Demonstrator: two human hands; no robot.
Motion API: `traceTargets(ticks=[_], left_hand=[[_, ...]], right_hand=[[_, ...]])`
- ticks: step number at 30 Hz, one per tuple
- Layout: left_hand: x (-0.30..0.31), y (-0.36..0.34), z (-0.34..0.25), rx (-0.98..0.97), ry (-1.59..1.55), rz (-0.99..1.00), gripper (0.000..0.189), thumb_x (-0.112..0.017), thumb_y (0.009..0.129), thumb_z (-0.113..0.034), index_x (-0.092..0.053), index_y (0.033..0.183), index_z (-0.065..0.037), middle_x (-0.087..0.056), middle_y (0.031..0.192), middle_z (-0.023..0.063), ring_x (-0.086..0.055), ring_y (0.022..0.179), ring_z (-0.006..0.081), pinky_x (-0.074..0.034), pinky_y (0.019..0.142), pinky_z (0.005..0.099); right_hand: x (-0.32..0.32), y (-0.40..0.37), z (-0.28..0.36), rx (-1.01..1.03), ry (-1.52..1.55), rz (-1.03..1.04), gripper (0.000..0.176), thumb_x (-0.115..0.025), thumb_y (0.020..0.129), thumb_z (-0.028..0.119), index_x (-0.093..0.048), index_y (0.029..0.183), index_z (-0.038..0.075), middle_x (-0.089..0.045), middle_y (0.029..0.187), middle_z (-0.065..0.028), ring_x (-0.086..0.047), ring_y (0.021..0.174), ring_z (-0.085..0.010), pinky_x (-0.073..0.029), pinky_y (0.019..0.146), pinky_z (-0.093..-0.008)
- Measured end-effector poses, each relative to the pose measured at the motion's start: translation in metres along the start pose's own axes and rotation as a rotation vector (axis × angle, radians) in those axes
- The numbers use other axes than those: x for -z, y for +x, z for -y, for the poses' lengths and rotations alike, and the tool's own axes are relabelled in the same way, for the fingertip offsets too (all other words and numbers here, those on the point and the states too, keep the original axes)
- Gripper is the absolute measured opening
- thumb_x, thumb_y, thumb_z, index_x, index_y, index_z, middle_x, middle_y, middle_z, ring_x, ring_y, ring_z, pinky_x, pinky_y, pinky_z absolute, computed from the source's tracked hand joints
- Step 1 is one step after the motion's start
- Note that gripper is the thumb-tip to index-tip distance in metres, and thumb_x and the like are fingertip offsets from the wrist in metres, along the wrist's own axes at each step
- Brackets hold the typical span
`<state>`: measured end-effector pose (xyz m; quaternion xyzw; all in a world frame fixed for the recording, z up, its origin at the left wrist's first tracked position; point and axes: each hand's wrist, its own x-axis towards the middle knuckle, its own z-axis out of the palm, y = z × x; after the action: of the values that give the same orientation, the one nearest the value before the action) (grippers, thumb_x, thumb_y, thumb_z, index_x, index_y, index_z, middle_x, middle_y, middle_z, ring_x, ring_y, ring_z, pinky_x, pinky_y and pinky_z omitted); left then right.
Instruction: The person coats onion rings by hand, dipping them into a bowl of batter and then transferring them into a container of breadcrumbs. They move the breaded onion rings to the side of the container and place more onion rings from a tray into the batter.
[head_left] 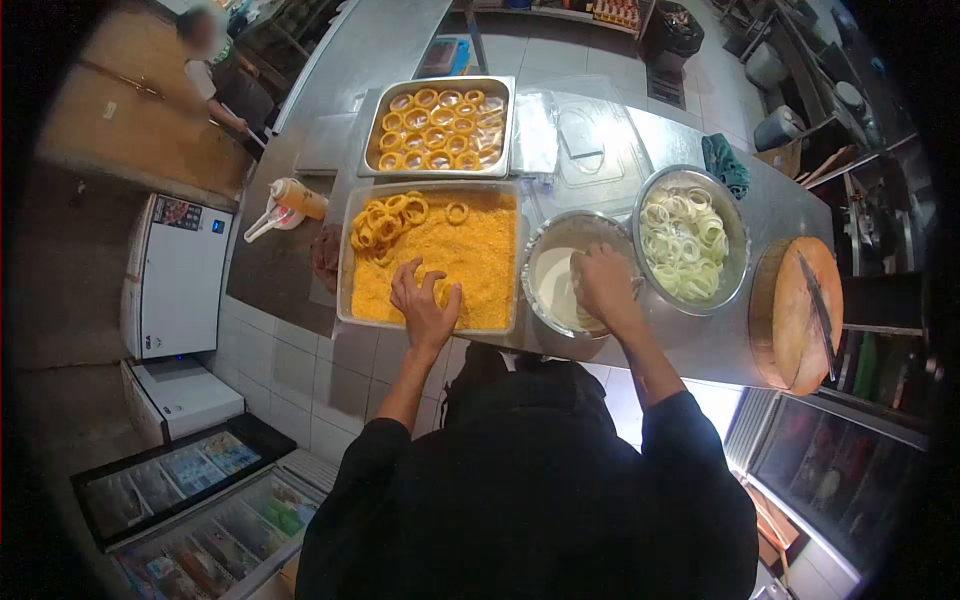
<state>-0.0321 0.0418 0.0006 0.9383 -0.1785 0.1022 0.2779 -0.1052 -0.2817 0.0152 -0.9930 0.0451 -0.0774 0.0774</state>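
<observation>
My left hand [428, 315] rests with spread, bent fingers at the front of a plastic tub [347, 270] of orange breadcrumbs [480, 262]. Under its fingers, a crumb-covered ring partly shows. Coated onion rings [385, 225] are heaped in the tub's back left corner, and a single one [457, 213] lies beside them. My right hand [605, 285] reaches into a metal bowl [530, 300] of pale batter [552, 275], fingers pressed together and pointing down. What they hold is hidden. Just right of it stands a steel bowl [742, 240] of sliced raw onion rings [685, 245].
Behind the tub, a steel tray [370, 130] holds rows of coated rings. A knife [815, 300] lies on a round wooden board [780, 320] at the right. A sauce bottle [300, 198] lies at left, a green cloth [725, 165] behind the onions. Another person [225, 85] stands far left.
</observation>
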Motion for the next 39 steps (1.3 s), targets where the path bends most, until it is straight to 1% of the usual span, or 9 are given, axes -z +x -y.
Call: traceTargets(ticks=[2,6,8,11,18,23,33,35,39], left_hand=[[-0.001,0.004,-0.001,0.015,-0.003,-0.012,0.029,-0.080,0.088,-0.028,-0.073,0.106,-0.006,-0.051,0.146,0.0218,-0.036,0.145,0.0424,-0.027,0.115,0.0604],[-0.007,0.008,-0.002,0.020,0.055,-0.030,0.029,-0.081,0.085,-0.026,-0.073,0.105,-0.006,-0.056,0.140,0.0212,-0.042,0.140,0.0429,-0.034,0.114,0.0586],[-0.010,0.005,-0.002,0.031,0.075,-0.018,0.028,-0.081,0.085,-0.025,-0.073,0.104,-0.006,-0.056,0.139,0.0213,-0.043,0.139,0.0428,-0.034,0.114,0.0583],[-0.010,0.004,-0.001,0.047,0.072,-0.044,0.026,-0.081,0.085,-0.025,-0.074,0.102,-0.005,-0.058,0.137,0.0206,-0.044,0.139,0.0420,-0.036,0.114,0.0584],[-0.011,0.006,-0.001,0.056,0.053,-0.039,0.027,-0.079,0.085,-0.024,-0.073,0.098,-0.001,-0.058,0.134,0.0224,-0.045,0.136,0.0407,-0.036,0.111,0.0567],[-0.011,0.005,-0.002,0.062,0.057,-0.038,0.028,-0.079,0.086,-0.026,-0.073,0.098,-0.001,-0.059,0.132,0.0212,-0.046,0.135,0.0404,-0.037,0.110,0.0563],[-0.014,0.005,0.001,0.112,0.043,-0.024,0.026,-0.077,0.087,-0.025,-0.073,0.098,-0.002,-0.061,0.130,0.0201,-0.048,0.134,0.0389,-0.039,0.110,0.0548],[-0.016,0.004,0.002,0.119,0.038,-0.023,0.025,-0.077,0.087,-0.025,-0.073,0.098,-0.002,-0.061,0.130,0.0200,-0.048,0.134,0.0390,-0.039,0.110,0.0549],[-0.017,0.005,0.003,0.097,0.048,-0.045,0.024,-0.077,0.087,-0.025,-0.073,0.097,-0.003,-0.061,0.129,0.0194,-0.048,0.134,0.0390,-0.040,0.110,0.0547]], right_hand=[[0.005,-0.003,-0.005,0.030,0.130,0.546,0.011,-0.076,0.079,0.015,-0.078,0.088,0.011,-0.074,0.102,-0.0124,-0.068,0.105,-0.0316,-0.050,0.089,-0.0463],[0.033,-0.016,-0.001,0.208,-0.027,0.599,0.006,-0.074,0.080,0.016,-0.079,0.083,0.012,-0.071,0.109,-0.0132,-0.066,0.113,-0.0282,-0.050,0.090,-0.0444],[0.023,-0.020,-0.005,0.292,-0.118,0.335,0.008,-0.073,0.081,0.018,-0.079,0.084,0.013,-0.069,0.113,-0.0113,-0.064,0.114,-0.0260,-0.049,0.092,-0.0434],[-0.001,-0.018,-0.020,0.311,-0.103,0.241,0.011,-0.072,0.082,0.020,-0.079,0.085,0.013,-0.068,0.113,-0.0089,-0.064,0.113,-0.0257,-0.049,0.092,-0.0437],[0.026,-0.008,-0.025,0.363,0.103,0.331,0.014,-0.082,0.074,0.019,-0.079,0.087,0.015,-0.066,0.110,-0.0101,-0.062,0.116,-0.0281,-0.049,0.095,-0.0458],[0.011,-0.014,-0.013,0.176,0.514,0.352,0.017,-0.082,0.083,0.020,-0.077,0.093,0.008,-0.064,0.108,-0.0147,-0.065,0.106,-0.0377,-0.053,0.091,-0.0484],[0.046,-0.005,-0.001,-0.059,0.462,0.019,0.018,-0.072,0.088,0.018,-0.075,0.100,0.004,-0.067,0.107,-0.0197,-0.067,0.106,-0.0412,-0.054,0.090,-0.0514],[0.037,-0.012,-0.027,0.115,0.343,0.517,0.025,-0.067,0.090,0.024,-0.076,0.095,0.001,-0.069,0.105,-0.0240,-0.068,0.102,-0.0434,-0.055,0.090,-0.0527],[0.031,-0.005,-0.034,0.190,0.457,0.738,0.032,-0.063,0.091,0.029,-0.077,0.089,0.000,-0.069,0.102,-0.0278,-0.068,0.098,-0.0452,-0.055,0.090,-0.0538]])
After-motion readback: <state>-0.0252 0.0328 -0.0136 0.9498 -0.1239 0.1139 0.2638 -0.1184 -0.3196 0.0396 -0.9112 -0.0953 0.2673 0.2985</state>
